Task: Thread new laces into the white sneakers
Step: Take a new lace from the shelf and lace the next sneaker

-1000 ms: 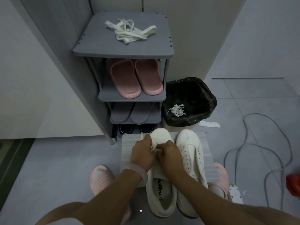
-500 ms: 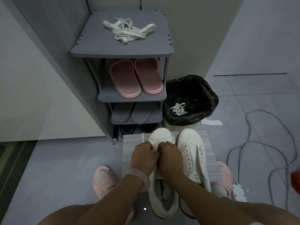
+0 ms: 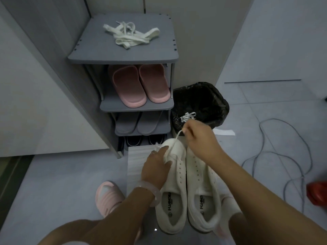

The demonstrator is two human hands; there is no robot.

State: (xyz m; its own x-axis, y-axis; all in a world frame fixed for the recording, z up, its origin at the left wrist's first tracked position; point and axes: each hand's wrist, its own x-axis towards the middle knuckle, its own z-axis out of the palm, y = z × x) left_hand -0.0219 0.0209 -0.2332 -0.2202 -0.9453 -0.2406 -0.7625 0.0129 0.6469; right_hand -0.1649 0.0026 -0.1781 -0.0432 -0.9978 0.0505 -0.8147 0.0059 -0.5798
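Observation:
Two white sneakers stand side by side on a pale foam sheet (image 3: 136, 161) on the floor, toes pointing away from me. My left hand (image 3: 156, 167) rests on the front of the left sneaker (image 3: 174, 188), fingers curled over its toe part. My right hand (image 3: 200, 137) is raised above the toes and pinches a white lace (image 3: 175, 140) that runs taut down to the left sneaker's front eyelets. The right sneaker (image 3: 200, 188) shows bare eyelets. A heap of white laces (image 3: 130, 36) lies on top of the grey shoe rack (image 3: 159, 53).
The rack holds pink slippers (image 3: 139, 85), grey slippers and dark shoes below. A bin with a black bag (image 3: 200, 103) stands right of it with an old lace inside. A grey cable (image 3: 283, 156) loops on the floor at right. My feet wear pink slippers (image 3: 108, 197).
My right hand has lifted away from the left sneaker's front, up and to the right, drawing the lace out taut. My left hand stays on the shoe.

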